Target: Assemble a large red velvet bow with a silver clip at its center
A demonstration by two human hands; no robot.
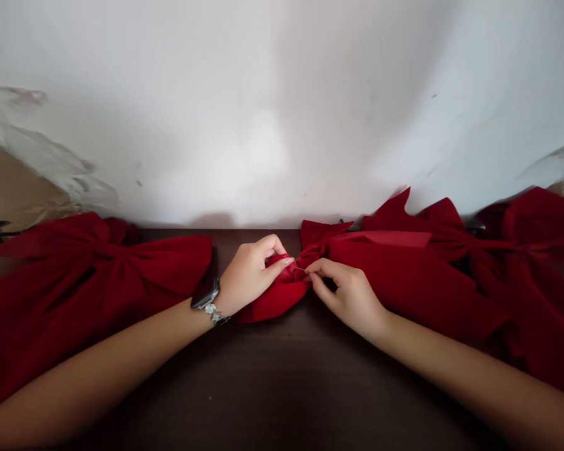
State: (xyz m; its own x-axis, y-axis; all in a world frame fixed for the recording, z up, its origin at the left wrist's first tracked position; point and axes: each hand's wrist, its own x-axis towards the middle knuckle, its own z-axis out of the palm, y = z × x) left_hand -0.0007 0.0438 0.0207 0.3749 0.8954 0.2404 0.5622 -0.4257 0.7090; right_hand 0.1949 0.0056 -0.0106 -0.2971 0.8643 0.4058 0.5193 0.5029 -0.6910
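Note:
My left hand (254, 272), with a dark watch and a flowered bracelet at the wrist, pinches the gathered middle of a red fabric bow (277, 302) between thumb and fingers. Close beside it, my right hand (341, 291) is closed at the fingertips on a thin, light strand (301, 269) at the bow's middle. Whether that strand is wire, thread or a needle I cannot tell. Part of the bow's folds is hidden behind my fingers.
A large red bow (117, 254) lies on the dark table (272, 376) at the left. More red bows (479, 241) overlap at the right. A white wall (216, 113) rises behind the table, and a brown cardboard box (23, 188) with clear plastic stands at far left.

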